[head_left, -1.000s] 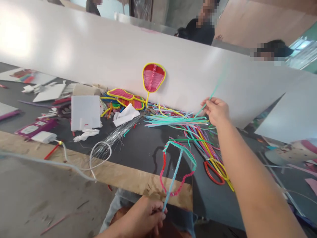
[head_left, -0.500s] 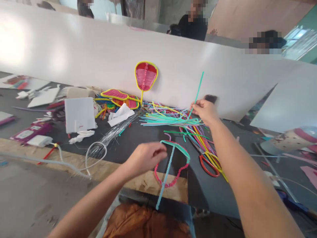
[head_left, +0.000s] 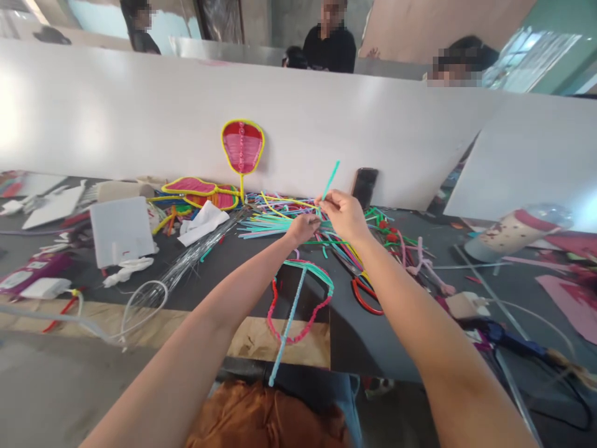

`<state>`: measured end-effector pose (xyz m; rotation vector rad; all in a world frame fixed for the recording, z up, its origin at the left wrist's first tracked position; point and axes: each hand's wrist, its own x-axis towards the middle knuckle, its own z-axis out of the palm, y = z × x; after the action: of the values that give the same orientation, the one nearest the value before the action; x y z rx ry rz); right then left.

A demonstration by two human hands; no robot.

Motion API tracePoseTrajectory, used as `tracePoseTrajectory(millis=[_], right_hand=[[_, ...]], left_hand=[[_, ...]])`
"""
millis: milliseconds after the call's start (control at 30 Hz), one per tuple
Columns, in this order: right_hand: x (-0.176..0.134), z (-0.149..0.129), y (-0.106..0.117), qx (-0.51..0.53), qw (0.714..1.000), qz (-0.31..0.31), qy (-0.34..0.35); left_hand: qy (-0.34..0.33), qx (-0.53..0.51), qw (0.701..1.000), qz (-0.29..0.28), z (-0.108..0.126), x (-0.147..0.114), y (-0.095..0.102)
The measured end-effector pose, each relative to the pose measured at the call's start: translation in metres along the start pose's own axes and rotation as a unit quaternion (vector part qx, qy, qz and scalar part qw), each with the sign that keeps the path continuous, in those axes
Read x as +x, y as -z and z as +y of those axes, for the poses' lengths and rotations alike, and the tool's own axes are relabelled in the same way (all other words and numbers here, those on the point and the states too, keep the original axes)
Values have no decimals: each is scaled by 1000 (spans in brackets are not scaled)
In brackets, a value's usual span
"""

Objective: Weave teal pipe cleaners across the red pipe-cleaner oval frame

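Note:
My right hand [head_left: 342, 211] pinches a teal pipe cleaner [head_left: 331, 178], whose free end points up and away from me. My left hand [head_left: 303, 228] is closed close beside it, its fingertips at the lower part of the same pipe cleaner. Both hands are over a loose bundle of teal pipe cleaners [head_left: 263, 226]. Nearer to me lies a fan-shaped frame [head_left: 269, 315] with a pink and red wrapped outline, teal strands across its top and a light blue stem down its middle. Neither hand touches it.
A finished-looking pink fan with yellow edge [head_left: 242, 146] stands against the white board [head_left: 177, 112]. Red-handled pliers [head_left: 366, 297], a phone [head_left: 365, 185] and a tumbler [head_left: 508, 233] are on the right. Clear thin strands [head_left: 181, 274] and a purple power strip [head_left: 35, 274] lie left. Several people are beyond the board.
My left hand has moved up and forward from the frame to meet my right hand. The right hand with the pipe cleaner has come left and lower over the bundle. The view has shifted.

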<state>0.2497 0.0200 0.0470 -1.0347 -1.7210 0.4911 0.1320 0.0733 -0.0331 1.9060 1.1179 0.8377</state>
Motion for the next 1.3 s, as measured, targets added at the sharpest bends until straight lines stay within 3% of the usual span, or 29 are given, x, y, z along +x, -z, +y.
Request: tracePoseTrajectory(millis=[267, 467, 567, 633, 733, 867, 967, 1100, 1167, 1233, 1300], right_hand=[[-7, -13, 10, 92, 987, 123, 36], [-9, -44, 44, 99, 971, 208, 65], [-34, -40, 60, 43, 986, 159, -11], [-59, -30, 62, -37, 993, 67, -95], [-95, -10, 47, -155, 964, -86, -198], [-117, 11, 14, -191, 927, -201, -253], [-114, 17, -3, -178, 927, -218, -246], [-99, 12, -9, -54, 950, -190, -243], [-90, 6, -9, 12, 954, -177, -240], [-82, 0, -11, 45, 953, -179, -240], [-75, -5, -17, 68, 949, -183, -246]], left_hand=[[-39, 107, 993, 26, -6, -1, 1], [-55, 161, 985, 26, 1, -5, 8], [-56, 181, 981, 50, 8, -17, 24], [-45, 189, 980, 51, 8, -33, 37], [-14, 193, 981, 30, -1, -62, 53], [36, 172, 984, 15, -21, -96, 65], [65, 132, 989, 27, -32, -112, 72], [99, 18, 994, 34, -36, -123, 86], [137, -119, 983, 3, -34, -124, 95], [165, -243, 954, -59, -29, -121, 103], [159, -268, 942, -122, -22, -116, 109]])
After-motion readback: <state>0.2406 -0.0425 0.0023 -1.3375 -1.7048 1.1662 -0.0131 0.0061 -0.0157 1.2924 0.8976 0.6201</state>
